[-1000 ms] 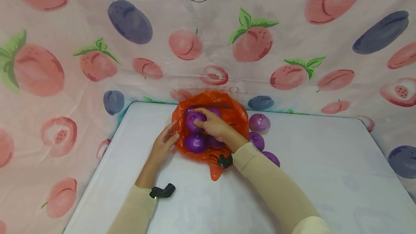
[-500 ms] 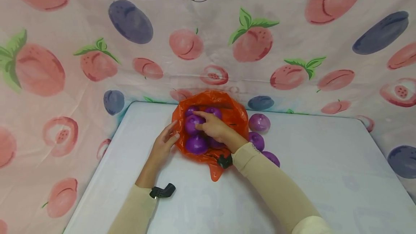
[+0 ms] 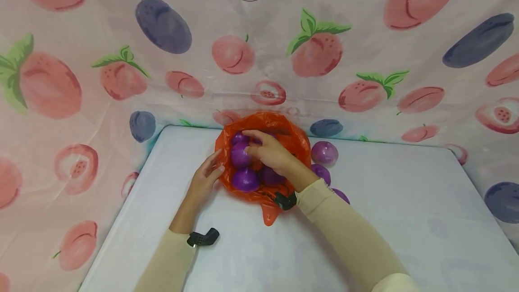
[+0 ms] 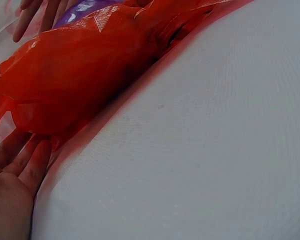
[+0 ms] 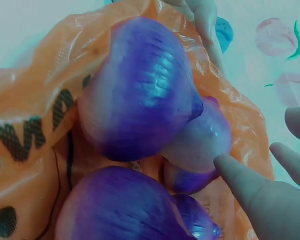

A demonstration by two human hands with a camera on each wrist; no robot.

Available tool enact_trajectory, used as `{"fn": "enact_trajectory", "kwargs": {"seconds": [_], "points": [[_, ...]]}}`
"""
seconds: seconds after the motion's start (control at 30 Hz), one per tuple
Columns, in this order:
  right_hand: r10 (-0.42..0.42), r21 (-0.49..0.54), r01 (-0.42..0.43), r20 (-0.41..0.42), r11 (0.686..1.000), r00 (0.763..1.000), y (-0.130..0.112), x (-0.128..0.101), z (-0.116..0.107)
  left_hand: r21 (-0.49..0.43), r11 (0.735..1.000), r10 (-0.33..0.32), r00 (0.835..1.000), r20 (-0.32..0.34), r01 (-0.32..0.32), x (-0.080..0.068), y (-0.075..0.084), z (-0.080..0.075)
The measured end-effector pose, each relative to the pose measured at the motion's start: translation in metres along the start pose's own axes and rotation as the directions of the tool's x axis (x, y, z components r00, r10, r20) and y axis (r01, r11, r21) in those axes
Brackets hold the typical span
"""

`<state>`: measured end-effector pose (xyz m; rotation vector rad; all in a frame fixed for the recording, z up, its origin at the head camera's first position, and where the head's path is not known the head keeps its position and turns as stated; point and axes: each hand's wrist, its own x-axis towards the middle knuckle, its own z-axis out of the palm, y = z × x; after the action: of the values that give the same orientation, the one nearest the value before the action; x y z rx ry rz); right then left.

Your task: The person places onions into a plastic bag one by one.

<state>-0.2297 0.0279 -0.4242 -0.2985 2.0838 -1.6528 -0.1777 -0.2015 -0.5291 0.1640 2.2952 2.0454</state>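
mostly onions (image 3: 245, 179) near bag rim (image 3: 222, 148)

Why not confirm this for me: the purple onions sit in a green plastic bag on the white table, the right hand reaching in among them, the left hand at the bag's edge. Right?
Not quite: the plastic bag is orange, not green, as the head view shows. The purple onions do sit in it on the white table, the right hand among them, the left hand at its edge.

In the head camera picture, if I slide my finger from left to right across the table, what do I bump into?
Left hand → orange bag full of purple onions, with the right hand reaching into it → pale purple onion lying loose on the white table.
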Motion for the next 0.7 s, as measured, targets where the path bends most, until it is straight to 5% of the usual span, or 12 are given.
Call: {"fn": "enact_trajectory", "kwargs": {"seconds": [0.37,0.7], "points": [[-0.078,0.049,0.08,-0.038,0.996,0.996,0.0025,-0.0078,0.0017,-0.014,1.0,-0.003,1.0,0.001,0.003,0.0006,0.001,0.0007],[-0.023,0.021,0.022,0.022,1.0,0.999,0.0085,-0.0069,0.0018,-0.01,1.0,-0.007,1.0,0.001,0.007,0.0009,-0.0012,-0.0017]]}}
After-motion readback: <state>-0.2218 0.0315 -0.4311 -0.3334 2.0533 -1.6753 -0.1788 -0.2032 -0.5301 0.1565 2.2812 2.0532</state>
